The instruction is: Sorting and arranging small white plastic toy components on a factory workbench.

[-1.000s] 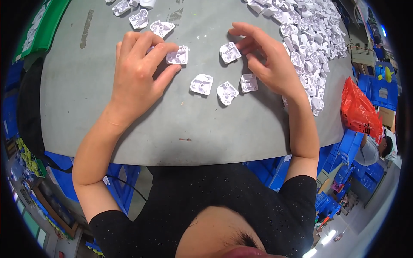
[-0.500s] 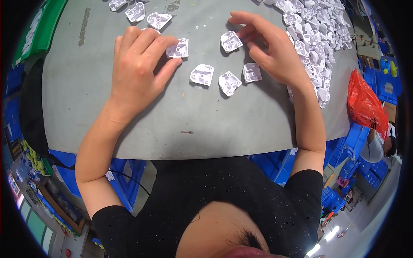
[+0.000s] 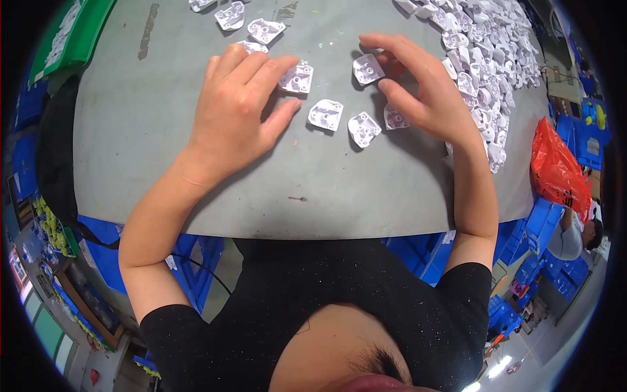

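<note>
I noted the left hand (image 3: 236, 104) slack over the edge of one white part (image 3: 299, 78) and the right hand (image 3: 426, 95) beside another white part (image 3: 368, 69), fingers and thumbs of both parted. A low right-hand sweep could, I judged, knock the half-covered piece (image 3: 396, 119) askew. The parts looked rigid, smooth plastic: round-cornered, ribbed shells on a scuffed grey worktop (image 3: 372, 202).

The parts (image 3: 326, 115) we see look like hard, smooth plastic with a faint gloss. Our table (image 3: 248, 202) is matt and mostly smooth, worn in patches. The red bag (image 3: 555, 163) is thin, crinkled, shiny plastic; the tray (image 3: 92, 34) and crates (image 3: 542, 222) look like stiffer plastic. Our shirt (image 3: 313, 277) is matt cloth with sparkling specks.
</note>
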{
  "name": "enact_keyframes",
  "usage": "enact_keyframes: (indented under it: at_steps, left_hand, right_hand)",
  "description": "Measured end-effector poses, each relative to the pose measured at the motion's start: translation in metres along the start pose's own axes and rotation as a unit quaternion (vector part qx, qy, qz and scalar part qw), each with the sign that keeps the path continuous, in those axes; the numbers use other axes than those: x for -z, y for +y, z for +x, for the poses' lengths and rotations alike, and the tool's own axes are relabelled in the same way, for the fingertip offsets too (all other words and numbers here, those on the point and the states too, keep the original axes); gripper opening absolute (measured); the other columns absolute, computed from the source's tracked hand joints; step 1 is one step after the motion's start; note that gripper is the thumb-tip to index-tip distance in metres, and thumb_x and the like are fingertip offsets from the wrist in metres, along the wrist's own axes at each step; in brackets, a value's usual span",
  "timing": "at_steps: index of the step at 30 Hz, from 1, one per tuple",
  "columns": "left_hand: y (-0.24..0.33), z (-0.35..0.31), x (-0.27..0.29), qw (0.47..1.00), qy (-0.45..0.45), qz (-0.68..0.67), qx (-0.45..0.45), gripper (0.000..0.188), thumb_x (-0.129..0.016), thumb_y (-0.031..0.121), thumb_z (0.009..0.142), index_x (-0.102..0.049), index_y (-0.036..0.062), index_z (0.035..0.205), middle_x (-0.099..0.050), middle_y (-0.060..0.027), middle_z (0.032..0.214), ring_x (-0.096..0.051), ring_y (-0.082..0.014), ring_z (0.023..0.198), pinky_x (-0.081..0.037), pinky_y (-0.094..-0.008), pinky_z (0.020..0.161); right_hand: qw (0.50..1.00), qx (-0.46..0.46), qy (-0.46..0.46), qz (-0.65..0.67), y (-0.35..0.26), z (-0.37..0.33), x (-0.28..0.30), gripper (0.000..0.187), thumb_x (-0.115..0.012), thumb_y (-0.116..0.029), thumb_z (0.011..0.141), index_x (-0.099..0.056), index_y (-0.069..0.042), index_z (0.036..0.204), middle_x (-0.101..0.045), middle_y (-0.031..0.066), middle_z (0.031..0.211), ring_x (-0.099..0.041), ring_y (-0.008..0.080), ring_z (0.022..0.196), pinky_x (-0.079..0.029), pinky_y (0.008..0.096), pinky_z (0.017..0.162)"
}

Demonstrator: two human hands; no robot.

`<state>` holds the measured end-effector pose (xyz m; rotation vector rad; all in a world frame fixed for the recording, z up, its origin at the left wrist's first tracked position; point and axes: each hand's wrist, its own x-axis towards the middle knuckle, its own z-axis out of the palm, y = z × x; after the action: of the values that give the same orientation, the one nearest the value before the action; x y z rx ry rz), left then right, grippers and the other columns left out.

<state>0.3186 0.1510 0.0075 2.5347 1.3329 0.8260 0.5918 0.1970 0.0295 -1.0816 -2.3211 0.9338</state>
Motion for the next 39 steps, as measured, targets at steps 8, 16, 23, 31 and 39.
enact_keyframes:
  at_steps: [8,16,23,31,39]
  left_hand:
    - [0.020,-0.011,0.000,0.995,-0.017,-0.095,0.038,0.039,-0.073,0.007,0.075,-0.062,-0.0001,0.112,-0.060,-0.0106,0.091,-0.054,-0.0299,0.092,-0.044,-0.0403,0.080]
    - [0.014,-0.013,0.016,0.988,-0.059,-0.134,0.044,0.029,-0.069,0.000,0.073,-0.062,0.0020,0.101,-0.061,-0.0114,0.090,-0.059,-0.0294,0.084,-0.047,-0.0413,0.073]
    - [-0.023,0.002,0.021,0.969,0.080,-0.100,0.210,0.037,-0.079,0.012,0.075,-0.061,0.0050,0.107,-0.061,-0.0093,0.099,-0.063,-0.0285,0.091,-0.051,-0.0401,0.076]
    - [-0.031,-0.001,0.005,0.976,0.035,-0.100,0.189,0.038,-0.080,0.011,0.074,-0.062,0.0070,0.107,-0.060,-0.0057,0.096,-0.061,-0.0247,0.090,-0.051,-0.0384,0.076]
    - [-0.030,0.003,0.008,0.973,0.034,-0.110,0.201,0.045,-0.080,0.009,0.073,-0.060,0.0074,0.114,-0.058,-0.0075,0.099,-0.061,-0.0270,0.089,-0.049,-0.0386,0.074]
  right_hand:
    - [0.982,0.014,-0.083,-0.171,-0.046,0.012,-0.020,0.089,-0.078,-0.051,0.074,-0.044,-0.008,0.144,-0.052,0.0180,0.123,-0.061,0.0356,0.094,-0.051,0.0422,0.083]
    - [0.984,0.041,-0.095,-0.148,-0.059,0.034,-0.052,0.047,-0.080,-0.017,0.077,-0.055,-0.010,0.116,-0.051,0.0131,0.105,-0.061,0.0329,0.087,-0.052,0.0417,0.073]
    - [0.985,0.057,-0.094,-0.130,-0.056,0.036,-0.054,0.025,-0.075,-0.007,0.081,-0.058,-0.007,0.099,-0.054,0.0115,0.101,-0.062,0.0315,0.080,-0.052,0.0422,0.068]
    - [0.991,0.038,-0.088,-0.090,-0.051,0.038,-0.052,0.033,-0.074,0.001,0.078,-0.063,-0.009,0.107,-0.055,0.0089,0.098,-0.064,0.0273,0.072,-0.054,0.0391,0.063]
    - [0.993,0.016,-0.094,-0.072,-0.053,0.043,-0.048,0.037,-0.074,0.002,0.078,-0.062,-0.009,0.111,-0.055,0.0090,0.098,-0.065,0.0276,0.074,-0.054,0.0387,0.064]
